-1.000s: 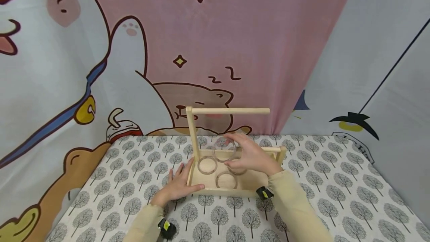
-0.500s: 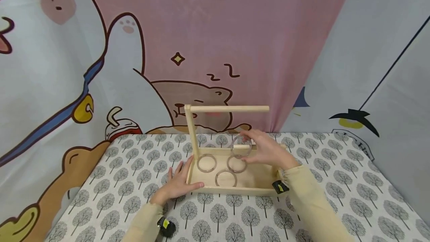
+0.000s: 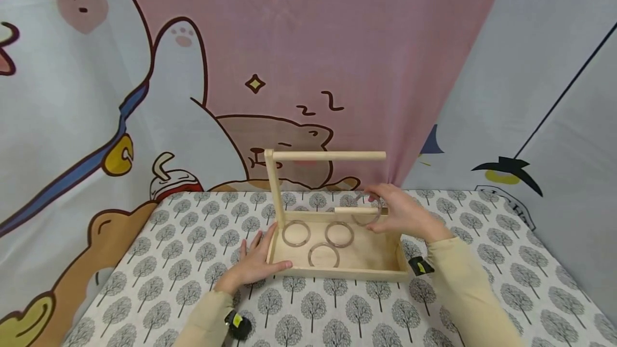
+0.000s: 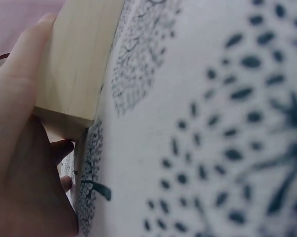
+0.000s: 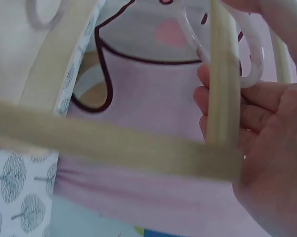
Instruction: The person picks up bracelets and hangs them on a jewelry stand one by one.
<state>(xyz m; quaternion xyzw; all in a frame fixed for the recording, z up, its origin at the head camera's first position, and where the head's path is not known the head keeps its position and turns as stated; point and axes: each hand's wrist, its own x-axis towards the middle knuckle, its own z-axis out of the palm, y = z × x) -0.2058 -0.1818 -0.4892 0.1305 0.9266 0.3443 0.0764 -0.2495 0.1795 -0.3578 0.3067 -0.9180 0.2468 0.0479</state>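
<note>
Two cream fabric sleeves (image 3: 469,288) reach toward a low-walled, rectangular tray of pale, smooth wood (image 3: 371,253), which sits on a white cloth printed with grey trees (image 3: 270,309). At the tray's near left corner rests the left hand (image 3: 253,266), its thumb laid straight along the front wall and its fingers spread apart outside the left end. Three thin, round, see-through rings with a pinkish tint (image 3: 324,243) lie flat inside the tray: one near the front wall, one toward the left end, one around the middle. Above the tray's back right part, the right hand (image 3: 405,213) pinches a fourth clear, round ring with a smooth, glossy rim (image 5: 257,54), thumb below and fingertips above. That ring is upright and appears to encircle a short, pale, round wooden rod (image 3: 354,211) running level over the tray's back side, its left end free. At the tray's back left stands a slim wooden post (image 3: 275,186), bearing a longer round rod (image 3: 328,156) that extends rightward. Well behind the tray hangs a softly folded pink-and-white curtain with cartoon animals (image 3: 385,68)
</note>
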